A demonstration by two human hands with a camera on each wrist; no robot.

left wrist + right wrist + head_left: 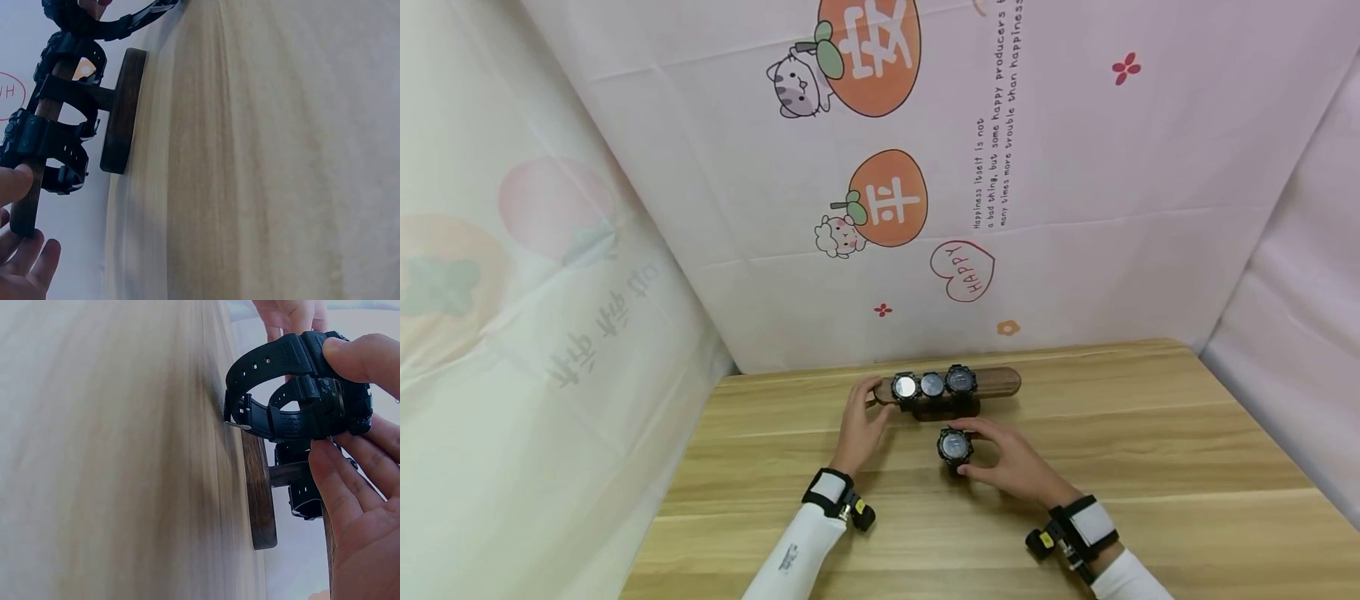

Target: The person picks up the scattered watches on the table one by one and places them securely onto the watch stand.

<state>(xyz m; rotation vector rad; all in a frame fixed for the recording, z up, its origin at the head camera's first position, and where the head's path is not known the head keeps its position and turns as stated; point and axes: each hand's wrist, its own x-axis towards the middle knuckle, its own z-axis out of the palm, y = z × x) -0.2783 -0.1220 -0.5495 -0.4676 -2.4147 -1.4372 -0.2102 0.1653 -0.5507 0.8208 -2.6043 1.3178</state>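
Note:
In the head view, a dark wooden watch stand (pixel 1000 382) stands near the table's back edge, with three black watches (pixel 932 384) strapped round its bar, left of its right end. My left hand (pixel 859 429) grips the bar's left end; the left wrist view shows the thumb on one side of the bar (pixel 26 209) and fingers on the other. In front of the stand, my right hand (pixel 1011 462) holds another black watch (pixel 955 447) by its case, dial up. Its strap (pixel 256 369) is buckled into a loop in the right wrist view, with nothing inside it.
The wooden table (pixel 760 500) spreads around and in front of both hands. A printed white cloth (pixel 1075 275) hangs right behind the stand, with more cloth at both sides. The stand's base (pixel 125 115) sits under the bar on a short post.

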